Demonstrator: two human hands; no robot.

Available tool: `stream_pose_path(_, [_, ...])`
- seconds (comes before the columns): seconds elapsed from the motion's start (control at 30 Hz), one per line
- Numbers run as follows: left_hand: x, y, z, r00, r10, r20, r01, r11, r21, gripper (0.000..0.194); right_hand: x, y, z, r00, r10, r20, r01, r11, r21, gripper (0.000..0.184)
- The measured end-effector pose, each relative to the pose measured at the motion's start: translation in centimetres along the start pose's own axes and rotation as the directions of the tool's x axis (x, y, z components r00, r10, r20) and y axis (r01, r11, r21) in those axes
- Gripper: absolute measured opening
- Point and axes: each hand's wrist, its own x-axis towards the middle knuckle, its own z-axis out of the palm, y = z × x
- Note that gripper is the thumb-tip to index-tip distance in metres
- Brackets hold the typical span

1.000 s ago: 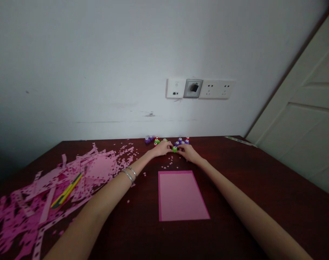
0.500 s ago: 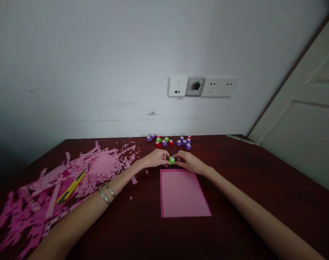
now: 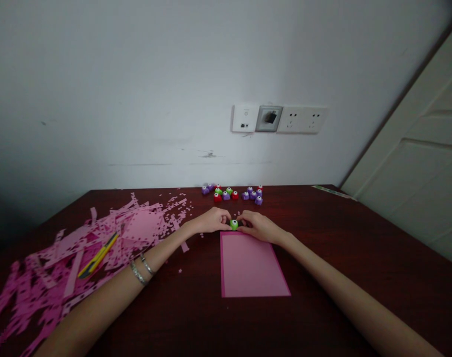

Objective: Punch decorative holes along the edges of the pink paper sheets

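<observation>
Pinching: left hand and right hand grasp one small bright-green plastic gadget between them, the bent fingers of each at opposite sides of it.
Green gadget: in the grip itself, its round white top with a dark centre facing up; whether its base touches the paper I cannot tell.
Pink sheet: a pale pink rectangular paper lies just nearer the wearer than the grip, over a magenta paper that shows along its left edge.
Gadget clusters: beyond the grip, a mixed red, green and purple cluster sits slightly left, a mostly purple cluster slightly right.
Scraps: a heap of cut pink paper strips spreads well left of the grip, a yellow-and-dark cutter knife on top.
Table: glossy dark red-brown wood beneath the grip.
Bracelets: two silvery bands circle the left forearm, behind its grasping hand.
</observation>
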Motion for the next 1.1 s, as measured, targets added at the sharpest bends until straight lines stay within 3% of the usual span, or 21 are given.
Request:
stream_pose_path(0.2, [0.1,-0.5,0.2,1.000,0.004,0.020,-0.004,1.000,-0.004,0.035,0.0,0.0,0.3,1.000,-0.001,-0.006,0.001,0.999,0.032,0.016])
stream_pose_path(0.33, [-0.2,-0.2,-0.7,0.999,0.041,-0.004,-0.040,0.999,0.026,0.047,0.1,0.3,-0.4,0.999,0.045,0.001,-0.045,0.996,0.083,0.025])
stream_pose_path(0.47, [-1.2,0.8,-1.8,0.996,-0.003,-0.091,0.013,0.994,0.106,0.029,-0.4,0.2,-2.4,0.994,0.100,0.047,-0.105,0.990,0.099,0.024])
stream_pose_path(0.6, [-2.4,2.1,-1.6,0.998,-0.054,-0.022,0.057,0.979,0.197,0.021,-1.5,-0.9,-3.4,0.975,0.121,0.188,-0.127,0.992,0.018,0.013])
stream_pose_path(0.73, [-2.9,3.0,-0.7,0.990,-0.121,0.070,0.095,0.949,0.300,0.017,-2.0,-1.5,-2.7,0.962,0.119,0.246,-0.113,0.993,-0.039,0.016])
stream_pose_path(0.83, [-2.9,3.0,-0.5,0.986,-0.153,0.070,0.115,0.915,0.386,0.021,-1.9,-1.3,-2.3,0.952,0.131,0.277,-0.131,0.991,-0.016,0.020])
stream_pose_path(1.1, [-2.8,2.1,-0.3,0.979,-0.178,0.101,0.138,0.939,0.315,0.023,-1.8,-1.0,-2.0,0.948,0.143,0.283,-0.167,0.984,0.061,0.019])
